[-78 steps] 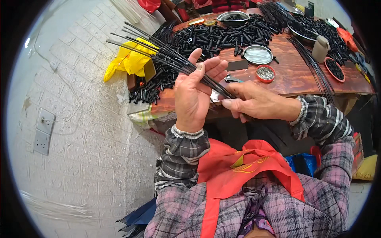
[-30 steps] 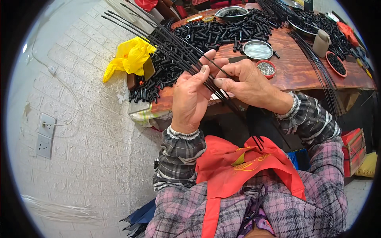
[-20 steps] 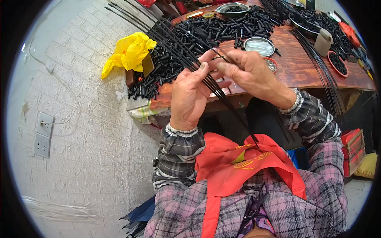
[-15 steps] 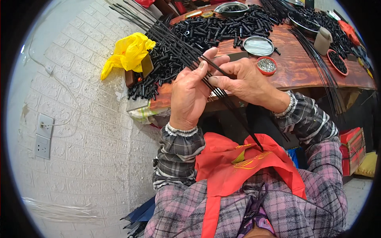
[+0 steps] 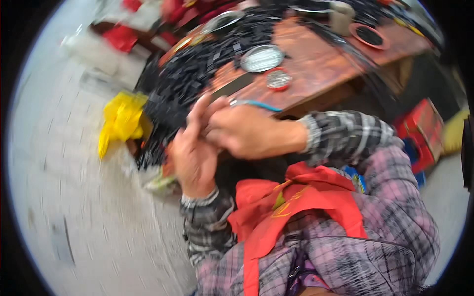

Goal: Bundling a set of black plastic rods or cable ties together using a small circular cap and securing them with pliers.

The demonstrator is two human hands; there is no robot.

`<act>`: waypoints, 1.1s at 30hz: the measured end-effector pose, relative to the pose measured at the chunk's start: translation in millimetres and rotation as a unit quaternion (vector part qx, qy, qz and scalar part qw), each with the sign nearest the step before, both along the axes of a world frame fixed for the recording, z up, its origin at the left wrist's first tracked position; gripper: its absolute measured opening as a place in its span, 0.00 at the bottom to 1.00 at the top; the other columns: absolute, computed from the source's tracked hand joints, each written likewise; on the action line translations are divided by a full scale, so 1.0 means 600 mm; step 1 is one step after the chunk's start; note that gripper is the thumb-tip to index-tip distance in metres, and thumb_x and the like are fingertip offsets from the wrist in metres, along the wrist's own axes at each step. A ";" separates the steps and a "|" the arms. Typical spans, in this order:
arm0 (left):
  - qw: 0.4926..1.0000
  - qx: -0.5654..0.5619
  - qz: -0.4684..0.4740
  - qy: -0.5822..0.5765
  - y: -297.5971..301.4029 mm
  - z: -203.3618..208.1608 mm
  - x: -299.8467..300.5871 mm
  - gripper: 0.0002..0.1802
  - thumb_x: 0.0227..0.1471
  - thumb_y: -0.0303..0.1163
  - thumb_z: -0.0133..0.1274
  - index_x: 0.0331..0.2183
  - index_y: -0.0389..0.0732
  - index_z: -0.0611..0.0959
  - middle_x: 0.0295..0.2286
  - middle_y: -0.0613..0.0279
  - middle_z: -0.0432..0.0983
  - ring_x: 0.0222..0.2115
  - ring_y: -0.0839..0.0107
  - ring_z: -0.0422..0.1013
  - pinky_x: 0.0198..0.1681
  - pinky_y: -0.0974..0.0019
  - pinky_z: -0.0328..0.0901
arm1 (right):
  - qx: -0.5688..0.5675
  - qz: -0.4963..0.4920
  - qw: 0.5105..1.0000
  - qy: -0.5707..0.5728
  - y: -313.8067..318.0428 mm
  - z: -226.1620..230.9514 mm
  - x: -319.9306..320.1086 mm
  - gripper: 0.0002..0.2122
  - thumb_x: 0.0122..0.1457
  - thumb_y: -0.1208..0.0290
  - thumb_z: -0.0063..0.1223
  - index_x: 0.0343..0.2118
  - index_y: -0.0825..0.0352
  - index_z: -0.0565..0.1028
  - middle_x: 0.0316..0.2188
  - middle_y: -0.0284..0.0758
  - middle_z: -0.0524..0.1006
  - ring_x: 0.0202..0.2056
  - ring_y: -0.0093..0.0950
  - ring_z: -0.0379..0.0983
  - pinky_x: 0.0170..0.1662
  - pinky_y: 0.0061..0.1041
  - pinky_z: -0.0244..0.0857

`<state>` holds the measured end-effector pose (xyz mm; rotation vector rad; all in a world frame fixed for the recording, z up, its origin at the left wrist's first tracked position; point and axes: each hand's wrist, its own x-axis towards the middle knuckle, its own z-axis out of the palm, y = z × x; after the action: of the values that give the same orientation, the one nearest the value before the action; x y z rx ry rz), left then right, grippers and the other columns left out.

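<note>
Both bare hands are raised together in front of the table's near edge, smeared by motion. My left hand [image 5: 193,158] shows its palm side, with fingers stretched upward and nothing visible gripped in them. My right hand [image 5: 247,132] comes in from the right, its fingers curled against the left hand; whatever they may hold is hidden. Just behind the right hand is a tool with a curved blue handle [image 5: 266,106]; whether it is touched cannot be told. Beyond the hands lies a flat dark bar [image 5: 232,86], and a heap of short black tubular pieces [image 5: 185,81] spreads over the table's left side.
On the reddish wooden table [image 5: 316,64] are a round metal dish [image 5: 262,58], a red-rimmed dish of small silvery bits [image 5: 278,79], a beige container [image 5: 340,18] and thin black rods [image 5: 353,52]. A yellow bag [image 5: 122,121] hangs at the left corner. A red box [image 5: 422,130] is at right.
The view has swung, moving the table up and leftward. The bundle of long black rods held between my hands no longer shows there. The blue-handled tool has come into sight.
</note>
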<state>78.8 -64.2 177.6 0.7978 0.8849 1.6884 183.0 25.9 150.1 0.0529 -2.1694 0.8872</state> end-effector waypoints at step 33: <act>0.998 0.059 0.022 -0.015 0.064 0.062 0.033 0.21 0.54 0.31 0.37 0.51 0.41 0.60 0.29 0.60 0.64 0.28 0.70 0.60 0.36 0.63 0.59 | -0.279 -0.310 0.889 -0.187 0.355 0.026 0.427 0.08 0.39 0.78 0.47 0.26 0.73 0.68 0.12 0.33 0.69 0.08 0.18 0.59 0.10 0.17 0.51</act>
<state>98.3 -25.9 214.8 0.8357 0.7919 1.7997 439.5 239.2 165.9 -1.1142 -1.9657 1.1462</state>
